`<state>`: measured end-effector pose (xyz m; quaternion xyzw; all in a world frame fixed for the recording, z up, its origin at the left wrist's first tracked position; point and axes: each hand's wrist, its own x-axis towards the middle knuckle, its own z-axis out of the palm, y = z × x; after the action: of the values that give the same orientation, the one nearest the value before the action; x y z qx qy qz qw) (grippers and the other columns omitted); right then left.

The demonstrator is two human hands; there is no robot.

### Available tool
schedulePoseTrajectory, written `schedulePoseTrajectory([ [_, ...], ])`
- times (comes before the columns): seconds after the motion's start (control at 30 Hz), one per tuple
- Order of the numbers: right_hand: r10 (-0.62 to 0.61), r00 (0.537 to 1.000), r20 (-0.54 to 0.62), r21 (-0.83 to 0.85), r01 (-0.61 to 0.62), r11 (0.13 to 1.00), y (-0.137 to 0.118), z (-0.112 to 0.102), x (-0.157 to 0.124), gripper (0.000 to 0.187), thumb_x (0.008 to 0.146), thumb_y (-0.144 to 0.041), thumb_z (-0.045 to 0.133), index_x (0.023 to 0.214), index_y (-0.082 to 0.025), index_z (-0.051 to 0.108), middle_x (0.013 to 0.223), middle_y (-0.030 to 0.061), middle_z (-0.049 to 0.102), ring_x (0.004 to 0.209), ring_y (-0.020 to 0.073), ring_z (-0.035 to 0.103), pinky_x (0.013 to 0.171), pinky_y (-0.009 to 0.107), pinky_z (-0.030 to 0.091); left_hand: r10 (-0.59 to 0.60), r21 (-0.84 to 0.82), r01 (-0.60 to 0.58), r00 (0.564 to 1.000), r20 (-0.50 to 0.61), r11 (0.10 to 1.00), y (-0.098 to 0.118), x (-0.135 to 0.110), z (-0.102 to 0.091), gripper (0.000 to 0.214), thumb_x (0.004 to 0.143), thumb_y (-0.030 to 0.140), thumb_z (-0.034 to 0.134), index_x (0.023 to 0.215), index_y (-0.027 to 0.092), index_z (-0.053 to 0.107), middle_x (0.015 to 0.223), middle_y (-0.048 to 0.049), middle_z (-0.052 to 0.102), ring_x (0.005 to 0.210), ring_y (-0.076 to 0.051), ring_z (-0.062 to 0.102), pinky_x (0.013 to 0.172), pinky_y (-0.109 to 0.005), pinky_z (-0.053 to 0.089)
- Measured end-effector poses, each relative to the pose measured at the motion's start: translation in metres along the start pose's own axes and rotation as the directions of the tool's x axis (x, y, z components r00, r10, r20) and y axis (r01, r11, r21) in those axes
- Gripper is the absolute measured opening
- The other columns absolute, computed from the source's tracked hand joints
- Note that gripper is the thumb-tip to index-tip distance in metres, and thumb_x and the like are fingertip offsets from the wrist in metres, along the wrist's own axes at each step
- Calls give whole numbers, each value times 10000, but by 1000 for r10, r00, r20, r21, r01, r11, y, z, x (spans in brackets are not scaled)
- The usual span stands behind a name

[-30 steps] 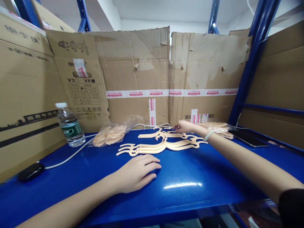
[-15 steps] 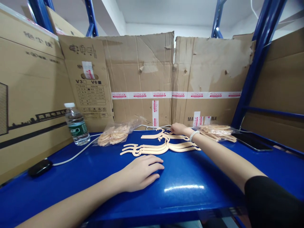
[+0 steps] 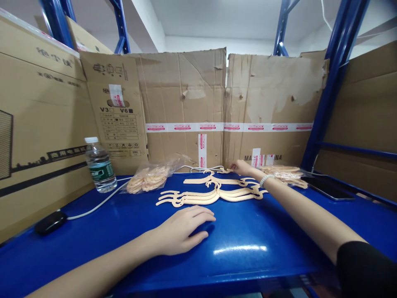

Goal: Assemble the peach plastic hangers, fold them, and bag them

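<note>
My left hand [image 3: 182, 229] lies palm down on the blue surface [image 3: 242, 231], fingers stretched and slightly apart, holding nothing. Just beyond it is a row of beige folding clothes hangers [image 3: 198, 199], spread and lying close together with their hooks away from me. Another beige hanger [image 3: 197, 181] lies behind that row. At the back, my right hand [image 3: 242, 167] has its fingers closed on the end of a small beige hanger piece [image 3: 225, 170], most likely part of a hanger; the rest of it is hidden by the hand.
Plastic bags of beige hangers lie at the left [image 3: 149, 178] and right [image 3: 287, 176]. A water bottle [image 3: 101, 167], a black mouse-like object [image 3: 50, 222] with a white cable and a dark phone [image 3: 328, 188] stand or lie around. Cardboard panels [image 3: 186, 95] wall the back.
My right hand has moved a little to the right along the back, and the beige piece has moved with it. My left hand stays almost in place. The camera view has shifted slightly.
</note>
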<state>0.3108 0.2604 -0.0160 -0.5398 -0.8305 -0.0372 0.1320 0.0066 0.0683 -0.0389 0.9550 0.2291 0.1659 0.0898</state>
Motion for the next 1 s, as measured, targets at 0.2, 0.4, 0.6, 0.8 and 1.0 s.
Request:
schedulePoseTrajectory([
  [0.2, -167, 958, -235, 57, 185, 981, -28, -7, -36, 128, 774, -80, 544, 817, -135, 651, 808, 75, 664, 729, 161, 600, 667, 249, 449, -243, -512, 193, 969, -32, 837, -7, 5, 6, 304, 900, 315, 524, 1175, 193, 560, 1170, -92, 630, 1063, -214, 588, 954, -362, 434],
  [0.4, -625, 651, -432, -157, 628, 762, -96, -15, -94, 127, 892, -157, 456, 856, -169, 577, 807, 55, 601, 716, 147, 526, 644, 257, 409, -414, -817, 281, 909, 58, 503, -21, 12, 13, 383, 883, 452, 528, 1100, 143, 596, 998, -112, 699, 743, -162, 632, 697, -282, 429],
  [0.6, -824, 416, -385, -516, 643, 566, -136, -17, -112, 234, 932, -127, 453, 723, -168, 550, 763, 40, 606, 670, 149, 463, 641, 303, 335, -425, -851, 302, 899, 104, 430, -19, 12, 9, 324, 802, 446, 652, 903, 138, 649, 771, -53, 687, 643, -128, 544, 644, -248, 384],
  [0.8, -756, 491, -433, -476, 588, 654, -125, -12, -90, 212, 951, -137, 405, 849, -163, 590, 869, 69, 634, 771, 169, 488, 706, 301, 353, -473, -903, 230, 880, 34, 363, -24, 13, 12, 340, 728, 441, 735, 739, 139, 577, 690, -29, 628, 615, -114, 502, 612, -232, 367],
  [1.0, -307, 919, -246, -293, 231, 928, -76, -6, -60, 245, 951, -220, 393, 840, -156, 602, 797, 90, 638, 786, 194, 549, 692, 284, 357, -524, -937, 221, 851, 50, 270, -28, 11, 8, 356, 707, 429, 765, 743, 140, 560, 717, -28, 611, 634, -103, 486, 628, -229, 359],
])
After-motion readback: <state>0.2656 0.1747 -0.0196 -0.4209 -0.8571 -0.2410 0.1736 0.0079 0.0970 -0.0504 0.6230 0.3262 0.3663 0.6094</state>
